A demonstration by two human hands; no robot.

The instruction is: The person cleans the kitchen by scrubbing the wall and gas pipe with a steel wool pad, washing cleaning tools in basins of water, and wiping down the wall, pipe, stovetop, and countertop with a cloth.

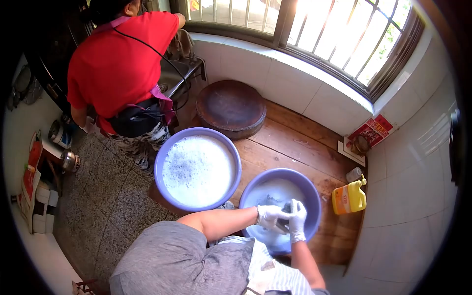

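Both hands wear white gloves and meet over the right-hand purple basin (316,206), which holds cloudy, sudsy water. My left hand (271,217) reaches in from the left with its fingers closed. Facing it, my right hand (297,222) has its fingers bent towards the left one. A small dark grey object (287,208) shows between the two hands; the gloves cover most of it, and I cannot tell its kind. Against the first basin's upper left stands a second purple basin (160,167), full of white foam.
A thick round wooden chopping block (231,105) lies on the wooden boards (290,147). To the right are a yellow pump jug (349,197) and a small clear jar (353,174). A person in a red shirt (115,69) stands by the sink (170,78), far left.
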